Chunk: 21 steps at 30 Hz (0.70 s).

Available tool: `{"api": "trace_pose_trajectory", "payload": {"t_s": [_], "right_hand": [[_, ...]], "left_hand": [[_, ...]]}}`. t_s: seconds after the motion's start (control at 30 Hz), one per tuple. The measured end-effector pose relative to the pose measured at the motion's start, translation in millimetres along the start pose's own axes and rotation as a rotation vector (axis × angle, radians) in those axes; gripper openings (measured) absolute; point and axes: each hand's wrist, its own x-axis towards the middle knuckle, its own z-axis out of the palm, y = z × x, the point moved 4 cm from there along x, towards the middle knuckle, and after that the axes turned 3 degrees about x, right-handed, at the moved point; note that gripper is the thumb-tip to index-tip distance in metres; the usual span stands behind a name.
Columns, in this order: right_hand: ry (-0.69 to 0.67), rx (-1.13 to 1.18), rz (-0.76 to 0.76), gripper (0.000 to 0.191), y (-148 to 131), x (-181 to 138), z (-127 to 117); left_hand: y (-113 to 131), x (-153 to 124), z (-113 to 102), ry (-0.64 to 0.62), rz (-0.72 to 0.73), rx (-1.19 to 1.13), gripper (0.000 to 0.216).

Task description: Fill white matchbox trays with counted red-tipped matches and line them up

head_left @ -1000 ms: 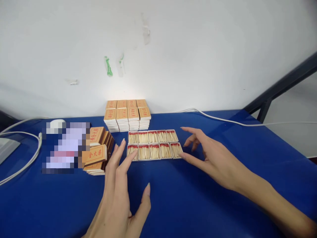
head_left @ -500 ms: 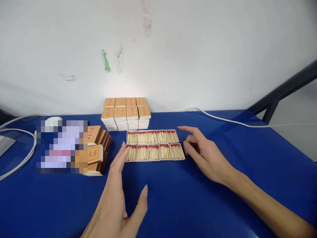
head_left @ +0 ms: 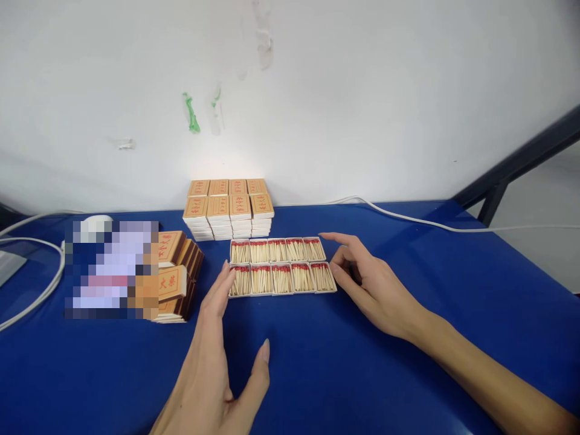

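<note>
Two rows of open match trays (head_left: pixel 281 266), full of red-tipped matches, lie side by side on the blue table (head_left: pixel 408 260). My left hand (head_left: pixel 217 356) is stretched out flat and open, its fingertips touching the left end of the near row. My right hand (head_left: pixel 367 284) is at the right end of the rows, fingers spread, index finger by the far row, thumb against the near row; it holds nothing.
A block of stacked closed matchboxes (head_left: pixel 229 208) stands behind the trays by the white wall. A loose pile of orange matchbox sleeves (head_left: pixel 176 275) lies to the left beside a blurred patch. White cables (head_left: pixel 31 296) run at far left and along the back right (head_left: pixel 408 219).
Both hands have moved in against the ends of the tray rows; the left fingertips reached the near row's left end, and the right hand slid left to the right end.
</note>
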Motion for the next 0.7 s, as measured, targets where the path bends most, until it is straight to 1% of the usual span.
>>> {"api": "trace_pose_trajectory", "payload": {"t_s": [0.17,0.33,0.53,0.7], "right_hand": [[0.002,0.012,-0.001,0.049,-0.2,-0.8,-0.3],[-0.002,0.009,-0.005,0.049,0.5,-0.8,-1.0],[0.005,0.001,-0.004,0.049,-0.2,-1.7,-1.8],[-0.007,0.009,0.018,0.049,-1.6,-1.7,-2.3]], "left_hand": [[4.1,1.4,-0.9,0.011,0.019,-0.004,0.086],[0.2,-2.0,0.1,-0.013,-0.017,-0.013,0.090],[-1.6,-1.9,0.4,-0.013,-0.043,-0.022,0.092],[0.1,-0.7,-0.2,-0.010,-0.011,-0.035,0.094]]}}
